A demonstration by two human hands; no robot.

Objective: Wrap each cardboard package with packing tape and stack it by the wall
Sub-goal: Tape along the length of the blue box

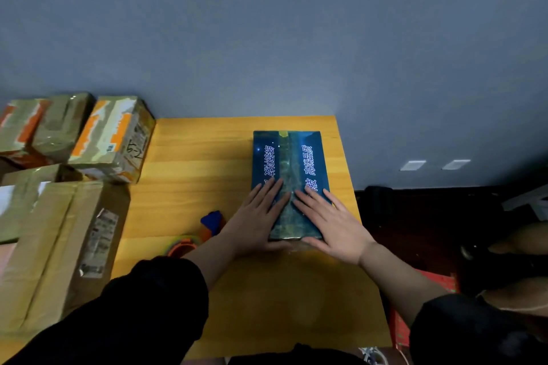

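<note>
Head view: a blue printed rectangular cardboard package (289, 163) lies on the yellow wooden tabletop (207, 163), near the wall. Both hands, left (256, 219) and right (332, 222), press flat on its near end, fingers straight, almost touching.

Room: wooden table set against a blue-grey wall.

The wall (296, 24) fills the frame from 9 o'clock through 3 o'clock, matte and unmarked. The yellow wooden table (192, 163) occupies the centre down to 6 o'clock, far edge touching the wall. Two pale wall plates (434, 164) sit at 3 o'clock. Dark floor (415, 222) lies at 4 o'clock. Lighting is dim.
</note>
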